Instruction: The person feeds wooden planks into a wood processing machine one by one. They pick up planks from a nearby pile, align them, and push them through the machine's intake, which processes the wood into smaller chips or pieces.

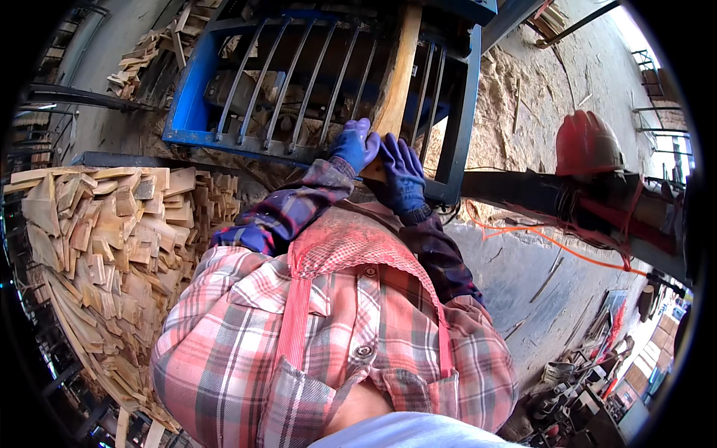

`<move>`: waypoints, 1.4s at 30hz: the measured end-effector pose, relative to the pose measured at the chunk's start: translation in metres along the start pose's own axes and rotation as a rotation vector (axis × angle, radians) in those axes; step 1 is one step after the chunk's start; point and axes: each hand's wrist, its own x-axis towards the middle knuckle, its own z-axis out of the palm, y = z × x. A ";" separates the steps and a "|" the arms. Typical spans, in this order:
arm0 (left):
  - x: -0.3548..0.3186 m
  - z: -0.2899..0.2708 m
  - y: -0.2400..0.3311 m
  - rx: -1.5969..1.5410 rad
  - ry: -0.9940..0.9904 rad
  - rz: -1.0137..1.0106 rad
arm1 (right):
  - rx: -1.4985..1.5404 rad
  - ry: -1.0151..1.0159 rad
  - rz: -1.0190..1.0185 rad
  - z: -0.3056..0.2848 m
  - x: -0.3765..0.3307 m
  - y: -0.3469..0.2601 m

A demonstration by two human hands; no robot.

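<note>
A long wooden board [399, 67] lies lengthwise on the bars of a blue metal roller frame [183, 104]. Its near end is between my two gloved hands. My left hand [355, 145], in a purple-blue work glove, is closed against the board's left edge with the fingers curled. On the right side of the same end, my right hand [402, 170] wraps round the board, its fingers pointing away from me. Part of the near end is hidden under the gloves. The far end runs beneath the blue machine body [455, 9].
A tall stack of split wood pieces [112, 254] stands to my left. More wood offcuts [153, 60] lie at the far left. On a dark beam [515, 190] at right rests a red hard hat [588, 143]. An orange cable [553, 237] hangs below it, and sawdust [515, 97] covers the floor.
</note>
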 end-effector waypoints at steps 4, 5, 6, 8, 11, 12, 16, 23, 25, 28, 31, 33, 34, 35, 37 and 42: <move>0.042 0.018 -0.004 -0.053 0.033 -0.079 | 0.002 0.007 -0.048 0.004 0.040 0.029; 0.055 0.020 -0.007 -0.046 -0.032 -0.102 | 0.027 -0.146 0.032 -0.011 0.061 0.024; 0.069 0.019 -0.012 -0.039 -0.093 -0.129 | 0.048 -0.304 0.107 -0.029 0.081 0.018; 0.112 0.020 -0.031 -0.213 -0.136 0.040 | -0.121 -0.041 0.008 -0.002 0.082 0.054; 0.191 -0.064 -0.029 0.034 0.330 0.305 | -0.122 -0.063 0.047 0.003 0.105 0.083; 0.224 -0.101 -0.040 0.219 0.466 0.413 | -0.139 -0.074 0.074 0.000 0.113 0.088; 0.312 -0.191 -0.099 0.972 0.273 0.096 | -0.135 -0.115 0.105 0.005 0.154 0.117; 0.350 -0.175 -0.109 1.238 0.153 0.036 | -0.137 -0.069 0.254 0.012 0.229 0.117; 0.297 -0.175 -0.052 1.035 0.011 -0.025 | 0.187 0.216 0.173 0.006 0.235 0.056; 0.193 -0.177 -0.018 0.648 -0.019 0.076 | 1.110 0.069 0.432 0.021 0.240 0.021; 0.080 -0.133 -0.013 0.514 -0.021 0.106 | 1.826 0.064 0.609 0.032 0.232 0.007; 0.028 -0.124 0.005 0.265 -0.066 0.178 | 2.064 0.109 0.714 0.053 0.209 0.029; 0.004 -0.133 0.014 0.136 0.006 0.314 | 1.728 0.328 0.736 0.050 0.189 0.016; -0.006 -0.122 0.010 -0.071 0.041 0.163 | 1.654 0.314 0.727 0.046 0.172 0.007; -0.017 -0.105 -0.002 -0.363 -0.066 -0.064 | 1.554 0.363 0.755 0.050 0.152 -0.005; -0.036 -0.077 -0.023 -0.732 0.123 -0.191 | 1.412 0.109 0.502 0.048 0.134 -0.015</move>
